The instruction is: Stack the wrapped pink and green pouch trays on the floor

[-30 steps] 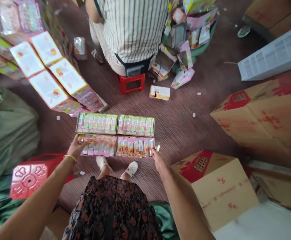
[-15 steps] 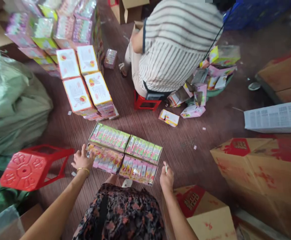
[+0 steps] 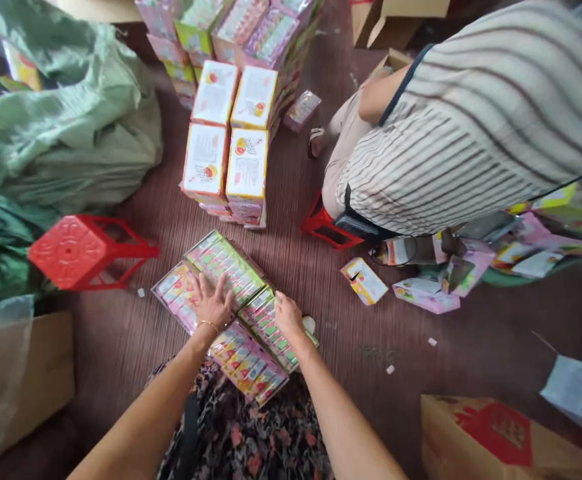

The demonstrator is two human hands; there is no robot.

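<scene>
A block of display boxes filled with small colourful packets lies close in front of me, packets facing up. My left hand (image 3: 213,301) is spread flat on top of it, between a green-edged box (image 3: 231,265) and a pink box (image 3: 175,291). My right hand (image 3: 289,316) has its fingers curled down at the inner corner of another green-edged box (image 3: 267,327). Whatever those fingers hold is hidden from view. Nearest my lap is a box of yellow and pink packets (image 3: 248,363), touched by neither hand.
White-topped cartons (image 3: 205,159) are stacked beyond the boxes. A red stool (image 3: 71,248) lies tipped at left, below a green sack (image 3: 95,127). At right, a co-worker in a striped top (image 3: 435,140) sits near torn packaging (image 3: 463,267). A brown carton (image 3: 451,433) stands at lower right.
Both hands have come inward from the sides onto the boxes. The slim white thing in my right hand no longer shows. My view has turned left, and the boxes appear more slanted.
</scene>
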